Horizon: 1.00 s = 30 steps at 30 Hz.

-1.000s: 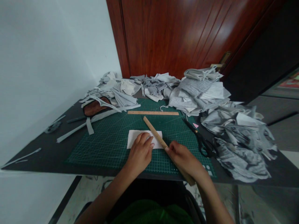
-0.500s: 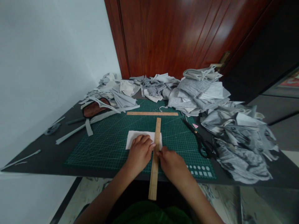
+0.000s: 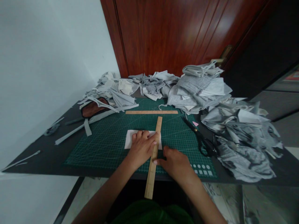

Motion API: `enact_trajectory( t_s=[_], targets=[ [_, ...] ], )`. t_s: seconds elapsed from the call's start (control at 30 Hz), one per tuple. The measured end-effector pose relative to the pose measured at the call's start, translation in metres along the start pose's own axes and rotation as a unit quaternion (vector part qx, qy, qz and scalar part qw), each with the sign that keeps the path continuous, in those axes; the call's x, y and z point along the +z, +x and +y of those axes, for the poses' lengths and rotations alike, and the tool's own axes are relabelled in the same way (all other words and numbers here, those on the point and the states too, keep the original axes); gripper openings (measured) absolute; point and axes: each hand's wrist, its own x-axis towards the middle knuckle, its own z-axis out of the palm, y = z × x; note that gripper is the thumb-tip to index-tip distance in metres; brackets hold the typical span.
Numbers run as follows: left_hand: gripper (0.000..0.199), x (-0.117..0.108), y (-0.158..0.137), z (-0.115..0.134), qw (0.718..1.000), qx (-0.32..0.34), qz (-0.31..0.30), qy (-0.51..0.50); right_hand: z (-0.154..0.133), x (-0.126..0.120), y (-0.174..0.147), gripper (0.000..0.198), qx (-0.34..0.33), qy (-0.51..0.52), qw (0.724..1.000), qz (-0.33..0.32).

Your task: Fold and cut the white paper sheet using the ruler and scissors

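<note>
A white rectangular piece [image 3: 128, 140], cloth or paper, lies on the green cutting mat [image 3: 100, 149]. Across its right part runs a wooden ruler [image 3: 151, 169], slanted, its near end sticking out past the table edge. My left hand [image 3: 142, 147] lies flat on the white piece, fingers spread, with index finger and thumb pressing on the ruler. To the right of the ruler is my right hand [image 3: 176, 163]. Its thumb is stretched out to touch the ruler's right edge, apart from the curled fingers. Nothing shows in that hand.
A second wooden ruler [image 3: 151, 112] lies crosswise farther back. Black scissors [image 3: 201, 138] and a pink scrap [image 3: 195, 123] are at right. Heaps of grey cloth [image 3: 198, 87] line the back and right side. A brown pouch-like item [image 3: 93, 108] sits left among cloth strips.
The ruler has tilted, its near end swinging left. My left index finger now stretches onto it. My right thumb has slid nearer me along the ruler and opened away from the fingers.
</note>
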Motion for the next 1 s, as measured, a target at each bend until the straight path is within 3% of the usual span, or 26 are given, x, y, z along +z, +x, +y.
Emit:
enact_trajectory(
  t_s=[0.43,1.0],
  targets=[
    [0.043,0.004,-0.002,0.002,1.0,-0.003,0.02,-0.005,0.018,-0.002,-0.001,0.018,-0.017,0.049,0.999,-0.011],
    [0.068,0.003,-0.005,0.002,1.0,0.015,-0.004,-0.009,0.027,0.002,0.004,0.018,-0.04,0.064,0.997,-0.008]
  ],
)
